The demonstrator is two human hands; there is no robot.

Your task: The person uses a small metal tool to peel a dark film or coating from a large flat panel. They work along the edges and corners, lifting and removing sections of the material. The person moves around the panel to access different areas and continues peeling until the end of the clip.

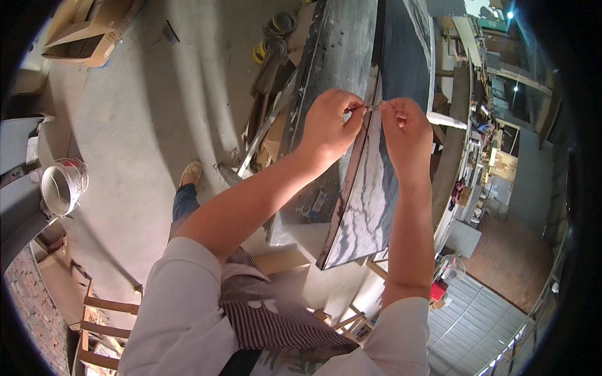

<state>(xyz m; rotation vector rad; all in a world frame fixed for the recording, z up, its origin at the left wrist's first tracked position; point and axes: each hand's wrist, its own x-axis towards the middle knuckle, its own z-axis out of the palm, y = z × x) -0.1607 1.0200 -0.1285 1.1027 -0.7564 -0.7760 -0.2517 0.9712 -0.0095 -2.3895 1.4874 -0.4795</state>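
Both my hands are raised over a long dark panel [370, 182] with pale, streaky patches and a narrow reddish-brown edge strip. My left hand [331, 127] is closed in a pinch, thumb against fingertips. Opposite it, my right hand [407, 127] pinches too. Between the two sets of fingertips stretches a small, thin, pale strip [374, 108], one end in each hand. It is too small for me to tell its material. Left of the panel's edge strip lies a greyish, scuffed work surface [338, 47], partly covered by my left hand and forearm.
Wood offcuts [266, 109] and wire coils [279, 24] lie left of the worktop. Farther left are a cardboard box [84, 37], a white bucket [59, 188] and a wooden rack [110, 332]. Cluttered shelving [480, 144] runs along the right.
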